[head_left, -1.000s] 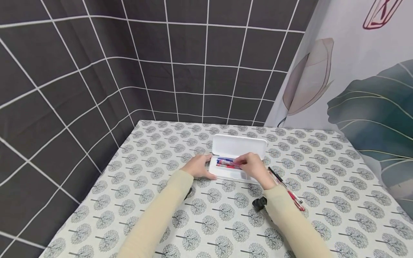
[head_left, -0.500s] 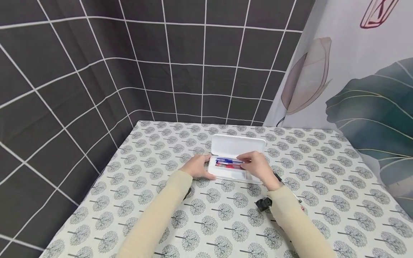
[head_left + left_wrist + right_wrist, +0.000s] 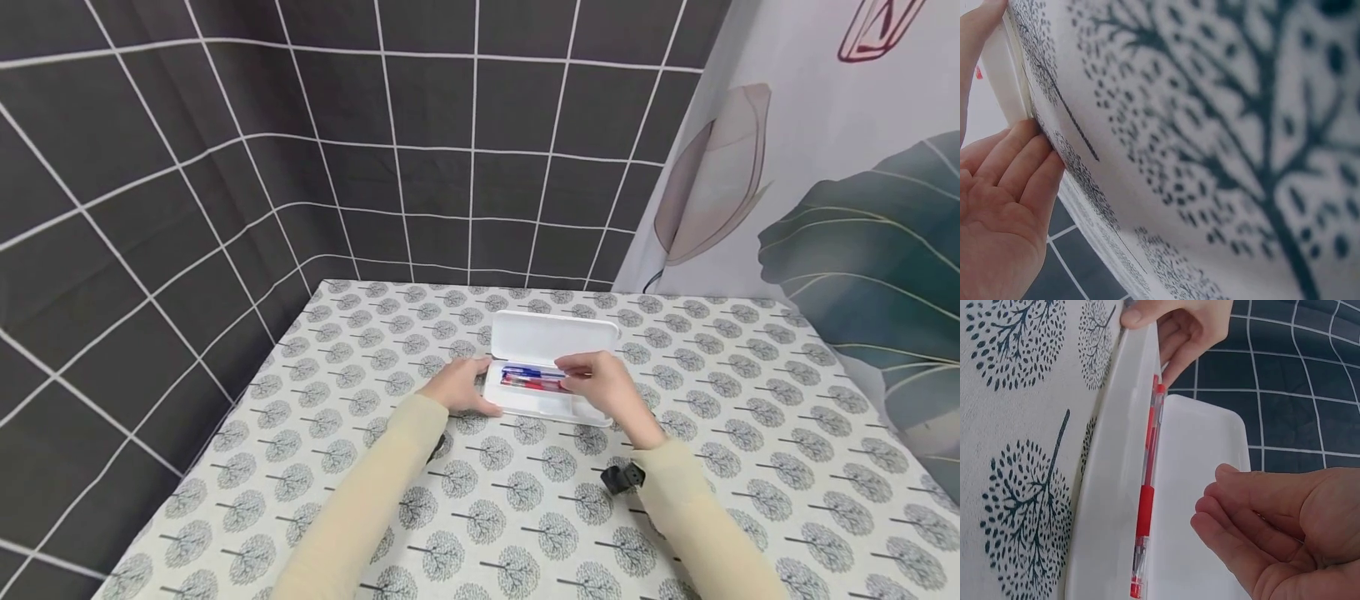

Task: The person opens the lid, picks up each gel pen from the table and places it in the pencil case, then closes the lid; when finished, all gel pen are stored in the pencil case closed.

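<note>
A white pencil case (image 3: 525, 406) lies with its lid (image 3: 555, 335) raised at the back. Inside, a blue pen (image 3: 521, 372) and red pens (image 3: 534, 384) lie lengthwise; the right wrist view shows a red gel pen (image 3: 1144, 512) up close. My left hand (image 3: 459, 388) holds the case's left end, thumb at the front edge and fingers at the back; these fingers (image 3: 1022, 147) also show in the left wrist view. Over the right end of the case is my right hand (image 3: 606, 385), fingers loosely bent with nothing between thumb and fingertips in the right wrist view.
A tablecloth (image 3: 450, 542) with tree prints covers the table. Dark gridded fabric (image 3: 435, 183) hangs behind and to the left, a leaf-patterned curtain (image 3: 847, 233) at the right. A black wrist camera (image 3: 622, 477) sits under the right sleeve.
My right hand has moved rightward from the pens to the case's right end, and its forearm now hides the pens seen on the cloth. The left hand stays put.
</note>
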`<state>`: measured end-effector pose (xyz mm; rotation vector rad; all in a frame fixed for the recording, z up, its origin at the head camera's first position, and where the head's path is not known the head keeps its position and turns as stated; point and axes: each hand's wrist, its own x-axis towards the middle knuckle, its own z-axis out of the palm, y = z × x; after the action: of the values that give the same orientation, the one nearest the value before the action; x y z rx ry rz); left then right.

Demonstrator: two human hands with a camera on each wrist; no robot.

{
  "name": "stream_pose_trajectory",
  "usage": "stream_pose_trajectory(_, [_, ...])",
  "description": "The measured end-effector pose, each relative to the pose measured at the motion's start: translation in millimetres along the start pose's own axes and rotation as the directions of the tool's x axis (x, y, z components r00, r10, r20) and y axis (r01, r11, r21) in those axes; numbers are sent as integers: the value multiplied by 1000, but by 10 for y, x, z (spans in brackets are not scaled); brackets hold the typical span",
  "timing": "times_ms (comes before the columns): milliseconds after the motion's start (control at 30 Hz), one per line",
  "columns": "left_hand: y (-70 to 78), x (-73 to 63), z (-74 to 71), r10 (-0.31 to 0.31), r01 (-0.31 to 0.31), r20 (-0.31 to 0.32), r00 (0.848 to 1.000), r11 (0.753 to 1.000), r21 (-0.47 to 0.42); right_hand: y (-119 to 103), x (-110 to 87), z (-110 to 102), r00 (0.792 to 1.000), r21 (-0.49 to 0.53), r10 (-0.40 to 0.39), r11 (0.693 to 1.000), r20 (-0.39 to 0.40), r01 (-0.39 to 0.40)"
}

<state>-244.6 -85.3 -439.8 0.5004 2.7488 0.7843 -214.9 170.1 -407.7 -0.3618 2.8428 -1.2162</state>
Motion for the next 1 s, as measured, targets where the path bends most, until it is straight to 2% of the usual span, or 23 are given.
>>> stream_pose_trajectory(367, [-14, 8, 5, 7, -7, 9, 1000, 1000, -27, 54, -93, -85, 999, -25, -18, 1000, -36, 17])
stream_pose_trajectory(633, [-18, 17, 11, 12, -12, 7, 1000, 999, -32, 131, -148, -152, 999, -45, 19, 999, -45, -21])
stream_pose_trajectory(867, [-13, 12, 8, 13, -13, 5, 1000, 1000, -25, 223, -200, -209, 996, -51, 83, 995, -29, -84])
stream_pose_trajectory(1000, [-12, 12, -1, 19, -19, 5, 1000, 1000, -20, 260, -221, -240, 996, -65, 72, 995, -46, -75])
